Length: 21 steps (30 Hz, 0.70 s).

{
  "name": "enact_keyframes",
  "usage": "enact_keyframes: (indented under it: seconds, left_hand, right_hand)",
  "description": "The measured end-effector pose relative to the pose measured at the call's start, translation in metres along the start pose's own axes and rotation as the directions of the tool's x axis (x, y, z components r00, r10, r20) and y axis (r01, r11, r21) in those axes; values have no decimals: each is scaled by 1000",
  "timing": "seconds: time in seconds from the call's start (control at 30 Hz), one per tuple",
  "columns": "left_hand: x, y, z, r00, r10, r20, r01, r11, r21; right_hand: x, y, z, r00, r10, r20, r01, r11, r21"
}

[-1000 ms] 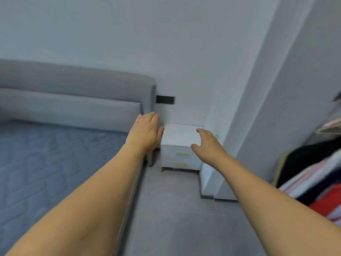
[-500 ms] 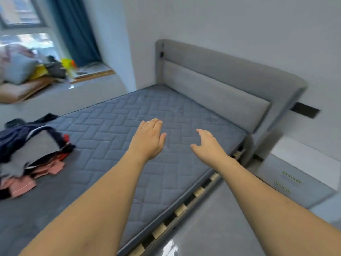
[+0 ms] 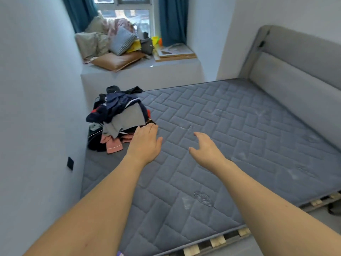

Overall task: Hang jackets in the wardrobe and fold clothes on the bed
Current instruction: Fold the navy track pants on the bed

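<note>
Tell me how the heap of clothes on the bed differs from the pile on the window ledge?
The clothes heap lies on the mattress by the left hand; the ledge pile sits against the window. The heap is mostly navy, grey and pink garments; the ledge pile is pillows and cushions in tan, stripes and florals. Both are untidy.

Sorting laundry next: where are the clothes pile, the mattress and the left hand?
clothes pile (image 3: pixel 124 117), head view, grey garment on top.
mattress (image 3: pixel 230 126), head view, bare quilted middle.
left hand (image 3: pixel 146 143), head view, back of hand.
</note>
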State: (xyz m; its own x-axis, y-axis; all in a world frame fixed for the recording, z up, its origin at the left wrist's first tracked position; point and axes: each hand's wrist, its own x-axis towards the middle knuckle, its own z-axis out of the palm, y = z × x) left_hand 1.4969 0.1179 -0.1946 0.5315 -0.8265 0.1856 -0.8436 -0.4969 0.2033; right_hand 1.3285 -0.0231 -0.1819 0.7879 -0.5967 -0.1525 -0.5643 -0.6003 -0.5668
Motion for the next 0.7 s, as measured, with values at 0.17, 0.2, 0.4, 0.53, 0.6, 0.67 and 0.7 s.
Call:
enact_keyframes:
  seconds: [0.17, 0.2, 0.4, 0.53, 0.6, 0.67, 0.7]
  left_hand:
    - [31, -80, 23, 991, -127, 33, 126, 991, 46]
    - [41, -99, 31, 986, -165, 36, 162, 984, 68]
    - [108, -219, 98, 937, -350, 13, 345, 929, 136]
    - [154, -297, 164, 884, -467, 23, 461, 879, 122]
    - [174, -333, 196, 865, -502, 15, 500, 863, 77]
    - [196, -368, 221, 857, -516, -3, 515, 856, 43]
    - [208, -386, 232, 854, -519, -15, 519, 854, 24]
  right_hand:
    - [100, -31, 39, 993, -80, 91, 80, 997, 11]
    - [127, -36, 48, 988, -103, 114, 102, 995, 9]
    - [291, -63, 117, 956, -247, 161, 252, 968, -13]
    - [395, -81, 183, 915, -383, 130, 391, 919, -45]
    - [440, -85, 216, 891, -442, 106, 451, 889, -81]
    - [482, -87, 245, 865, -492, 93, 501, 855, -133]
    - [503, -88, 258, 854, -514, 84, 520, 838, -163]
